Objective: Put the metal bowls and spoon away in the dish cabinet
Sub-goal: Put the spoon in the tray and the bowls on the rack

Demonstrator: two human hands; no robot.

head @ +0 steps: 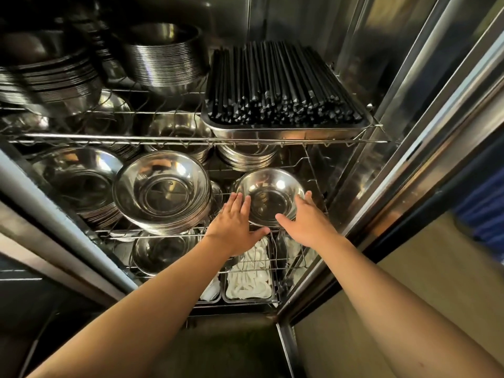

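metal bowl (pixel 270 197) | shiny, upright, empty | right side, middle level of dish cabinet (pixel 381 77)

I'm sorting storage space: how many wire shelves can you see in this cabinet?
3: the top shelf carries the chopstick tray, the middle shelf the bowl stacks, the bottom shelf white spoons. Others may be hidden.

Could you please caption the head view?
Left hand and right hand flank a small round steel bowl on a wire cabinet shelf.

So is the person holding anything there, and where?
A small metal bowl, pressed between both hands: left hand flat against its left side, right hand flat against its right rim.
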